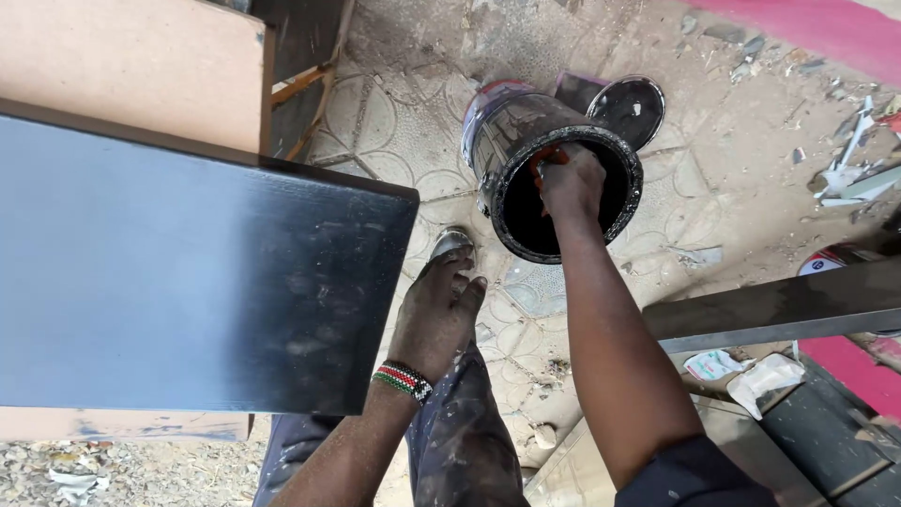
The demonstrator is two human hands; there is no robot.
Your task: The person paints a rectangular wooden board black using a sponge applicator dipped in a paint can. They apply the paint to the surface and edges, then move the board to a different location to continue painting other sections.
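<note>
Paint can (507, 131) encloses right hand (569, 180); left hand (437, 314) hangs near

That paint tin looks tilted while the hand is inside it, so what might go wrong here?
The paint can leans on the tiled floor while the right hand reaches into its black-coated mouth, so it might tip and spill. The black board looks glossy, perhaps wet, and the left hand hangs close to its edge, so it could smudge the finish. The lid lies open on the dusty ground and may pick up grit.
</note>
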